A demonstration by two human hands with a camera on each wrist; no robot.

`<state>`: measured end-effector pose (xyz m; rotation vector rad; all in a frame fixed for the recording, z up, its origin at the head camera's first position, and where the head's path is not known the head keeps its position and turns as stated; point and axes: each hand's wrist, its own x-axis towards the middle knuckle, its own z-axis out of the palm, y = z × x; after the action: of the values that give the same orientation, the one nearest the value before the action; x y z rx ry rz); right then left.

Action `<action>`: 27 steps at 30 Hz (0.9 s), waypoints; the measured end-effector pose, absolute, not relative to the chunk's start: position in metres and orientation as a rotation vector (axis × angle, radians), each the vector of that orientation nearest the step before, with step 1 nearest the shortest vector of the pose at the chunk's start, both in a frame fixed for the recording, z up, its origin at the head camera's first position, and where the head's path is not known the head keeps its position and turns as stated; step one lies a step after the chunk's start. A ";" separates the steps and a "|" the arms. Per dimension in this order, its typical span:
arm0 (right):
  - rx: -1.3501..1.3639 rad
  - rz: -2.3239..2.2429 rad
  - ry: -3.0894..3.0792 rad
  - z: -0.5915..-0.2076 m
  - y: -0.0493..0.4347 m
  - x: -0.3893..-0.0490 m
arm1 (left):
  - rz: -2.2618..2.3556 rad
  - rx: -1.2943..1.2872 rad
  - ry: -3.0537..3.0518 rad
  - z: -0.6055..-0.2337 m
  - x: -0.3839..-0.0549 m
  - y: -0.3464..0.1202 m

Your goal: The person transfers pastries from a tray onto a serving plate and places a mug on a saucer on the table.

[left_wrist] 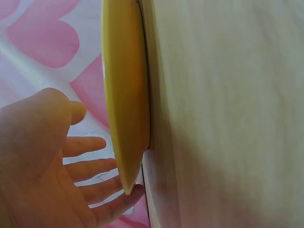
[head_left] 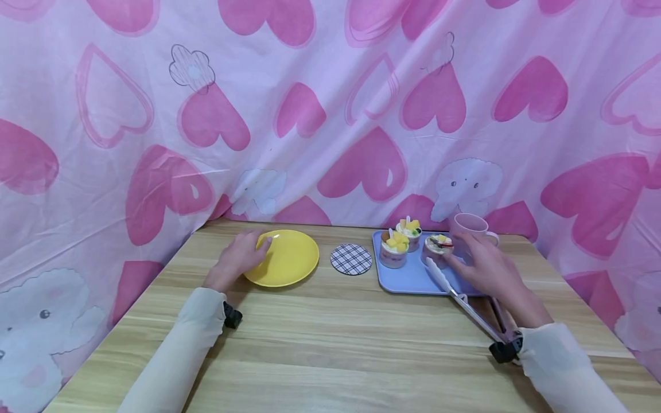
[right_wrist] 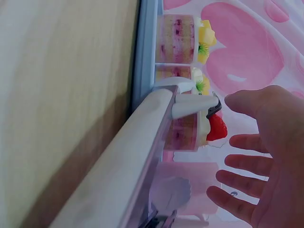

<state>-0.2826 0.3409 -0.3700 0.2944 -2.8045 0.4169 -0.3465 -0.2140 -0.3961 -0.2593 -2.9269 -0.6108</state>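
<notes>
My left hand (head_left: 236,259) is at the left rim of a yellow plate (head_left: 289,261), its fingers spread and loosely extended. In the left wrist view the fingertips overlap the plate's edge. Over a blue tray (head_left: 405,281) hovers my right hand (head_left: 490,272), fingers apart and relaxed, with nothing gripped. Below it, metal tongs (head_left: 474,311) with white tips lean across the tray's front edge. Nearest that hand is a dessert cup (right_wrist: 183,133) topped with strawberry. Two more dessert cups (head_left: 393,256) with yellow fruit stand on the tray's left side.
A pink mug (head_left: 470,222) stands at the tray's back right, partly behind my right hand. Between plate and tray lies a round checked coaster (head_left: 351,260). The wooden table (head_left: 330,350) ends at a pink heart-patterned curtain (head_left: 330,115).
</notes>
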 end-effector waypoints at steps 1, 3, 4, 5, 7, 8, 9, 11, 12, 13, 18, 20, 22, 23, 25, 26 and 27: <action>0.301 0.418 -2.807 -0.371 0.342 -0.281 | -0.606 -0.257 -2.933 -0.397 -0.347 -0.215; 0.308 0.432 -2.823 -0.371 0.344 -0.277 | -0.606 -0.247 -2.942 -0.398 -0.348 -0.216; 0.309 0.442 -2.832 -0.371 0.345 -0.275 | -0.611 -0.248 -2.941 -0.399 -0.348 -0.217; 0.305 0.453 -2.849 -0.371 0.346 -0.273 | -0.615 -0.247 -2.941 -0.399 -0.348 -0.218; 0.285 0.479 -2.889 -0.371 0.347 -0.269 | -0.630 -0.251 -2.933 -0.400 -0.350 -0.219; 0.281 0.489 -2.902 -0.372 0.348 -0.268 | -0.641 -0.252 -2.930 -0.401 -0.350 -0.220; 0.277 0.498 -2.913 -0.372 0.350 -0.266 | -0.651 -0.258 -2.926 -0.401 -0.350 -0.221; 0.273 0.508 -2.930 -0.372 0.351 -0.262 | -0.673 -0.262 -2.934 -0.401 -0.351 -0.223; 0.278 0.509 -2.933 -0.373 0.352 -0.261 | -0.692 -0.264 -2.941 -0.400 -0.352 -0.224; 0.283 0.512 -2.935 -0.373 0.353 -0.259 | -0.709 -0.257 -2.950 -0.400 -0.352 -0.225; 0.318 0.523 -2.932 -0.375 0.356 -0.250 | -0.773 -0.228 -2.976 -0.398 -0.354 -0.230; 0.325 0.532 -2.936 -0.376 0.357 -0.247 | -0.776 -0.221 -2.980 -0.398 -0.354 -0.232; 0.328 0.532 -2.946 -0.378 0.359 -0.243 | -0.777 -0.216 -2.982 -0.397 -0.354 -0.234; 0.328 0.527 -2.953 -0.379 0.359 -0.242 | -0.775 -0.213 -2.982 -0.397 -0.354 -0.234; 0.326 0.523 -2.966 -0.380 0.361 -0.239 | -0.781 -0.207 -2.988 -0.397 -0.354 -0.236; 0.318 0.521 -2.974 -0.381 0.361 -0.238 | -0.782 -0.203 -2.987 -0.398 -0.354 -0.236; 0.314 0.517 -2.978 -0.382 0.362 -0.237 | -0.784 -0.200 -2.987 -0.398 -0.353 -0.236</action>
<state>-0.2368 0.3619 -0.3818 0.3141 -2.9783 0.5174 -0.3533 -0.2365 -0.3978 -0.2002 -2.9874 -0.7838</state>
